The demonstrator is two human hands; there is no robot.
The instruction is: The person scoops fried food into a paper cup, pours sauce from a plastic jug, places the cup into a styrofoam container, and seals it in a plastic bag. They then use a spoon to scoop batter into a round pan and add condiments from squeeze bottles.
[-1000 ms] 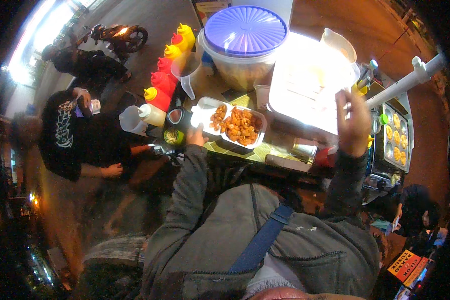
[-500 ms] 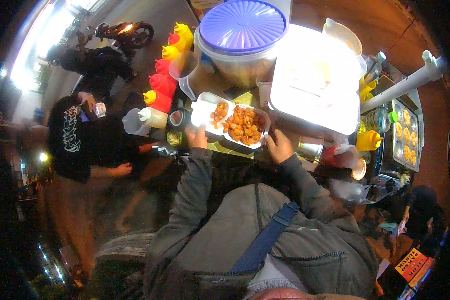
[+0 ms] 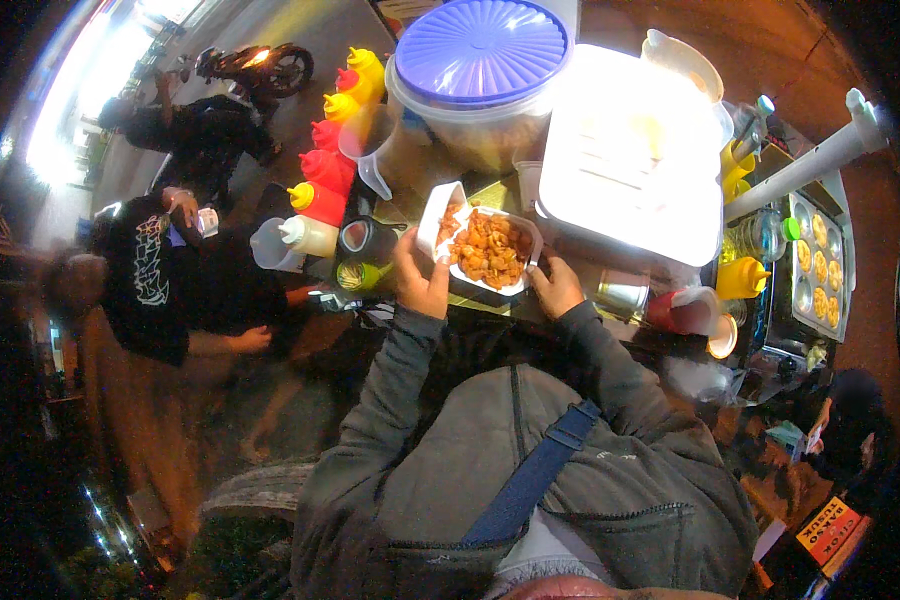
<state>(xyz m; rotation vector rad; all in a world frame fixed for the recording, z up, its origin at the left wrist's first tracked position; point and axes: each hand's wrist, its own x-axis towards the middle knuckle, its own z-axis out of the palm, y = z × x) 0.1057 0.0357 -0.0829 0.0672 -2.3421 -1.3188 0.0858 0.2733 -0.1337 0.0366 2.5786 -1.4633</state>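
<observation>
A white foam takeaway box [image 3: 434, 213] rests on the stall counter in front of me, filled with reddish-brown fried pieces [image 3: 494, 250]. My left hand [image 3: 422, 282] is closed on the box's left half, the lid, which stands tilted up with some pieces against its inner side. At the opposite end, my right hand [image 3: 557, 287] pinches the box's right edge between thumb and fingers. Just left of my left hand are a dark cup [image 3: 360, 236] and a small container of toothpicks [image 3: 354, 275].
Sauce squeeze bottles [image 3: 322, 168] line the left edge. Behind the box stand a purple-lidded tub [image 3: 485, 50] and a brightly lit white tray [image 3: 630, 160]. A metal cup [image 3: 622, 293] sits right of my hand; farther right is a moulded pan [image 3: 820, 265]. A person in black [image 3: 160, 265] stands left.
My left hand has moved right and raised the box's left half, which lay flatter before. The pieces on it have slid toward the middle. My right hand keeps its grip.
</observation>
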